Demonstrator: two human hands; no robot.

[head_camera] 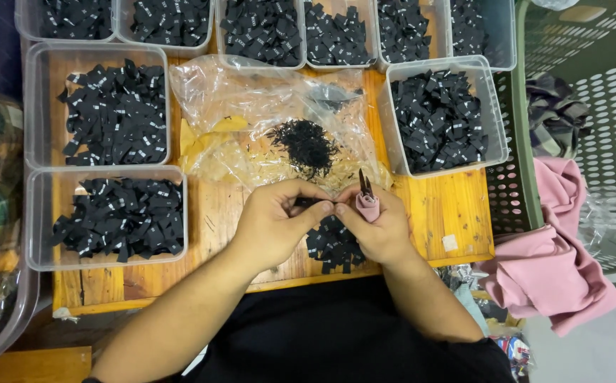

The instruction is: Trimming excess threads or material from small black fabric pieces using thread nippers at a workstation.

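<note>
A wooden counter [457, 213] carries clear plastic tubs [38, 213] filled with black labels, with a crumpled plastic bag [265, 106] in the middle holding a heap of black trimmings [306, 145]. By the look of it, much is already sorted; a small pile of labels [333, 245] remains under the hands. The left hand [272, 223] pinches one black label [306, 203] at its fingertips. The right hand [379, 227] is closed around small snips [365, 186] with a pink wrap.
</note>
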